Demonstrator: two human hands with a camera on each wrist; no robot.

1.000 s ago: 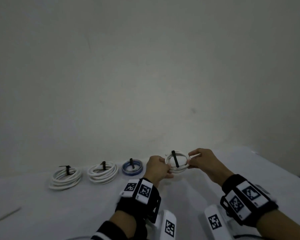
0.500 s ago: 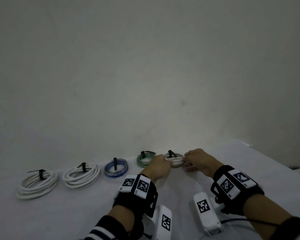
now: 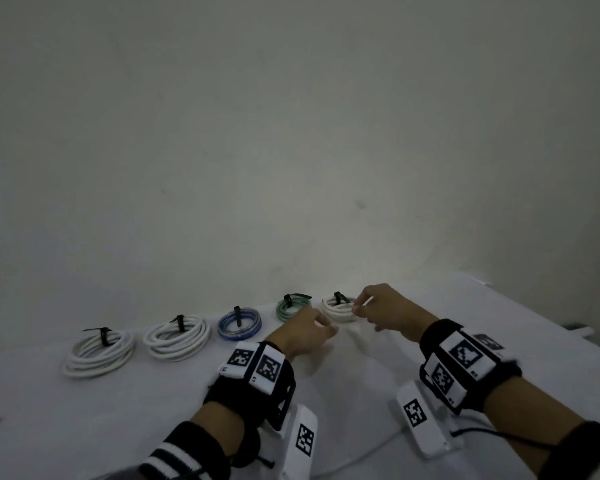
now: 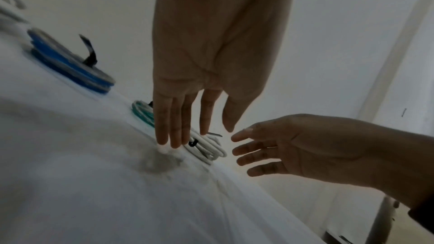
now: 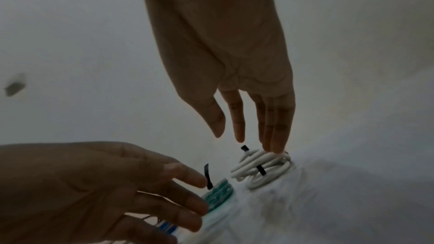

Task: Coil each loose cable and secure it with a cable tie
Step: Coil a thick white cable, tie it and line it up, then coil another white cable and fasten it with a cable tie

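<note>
Both my hands are open, fingers straight: left hand (image 3: 300, 329) beside the white coil (image 5: 260, 168), right hand (image 3: 388, 311) with fingertips (image 5: 276, 147) on it. The coil lies tied on the counter (image 3: 118, 410), next to the green coil (image 3: 286, 310).

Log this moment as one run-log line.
left hand: open | right hand: open, fingertips at white coil | white coil: tied, on table | row: five tied coils

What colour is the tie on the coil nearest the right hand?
Black, wrapped across the white coil; the tie shows best in the right wrist view.
</note>
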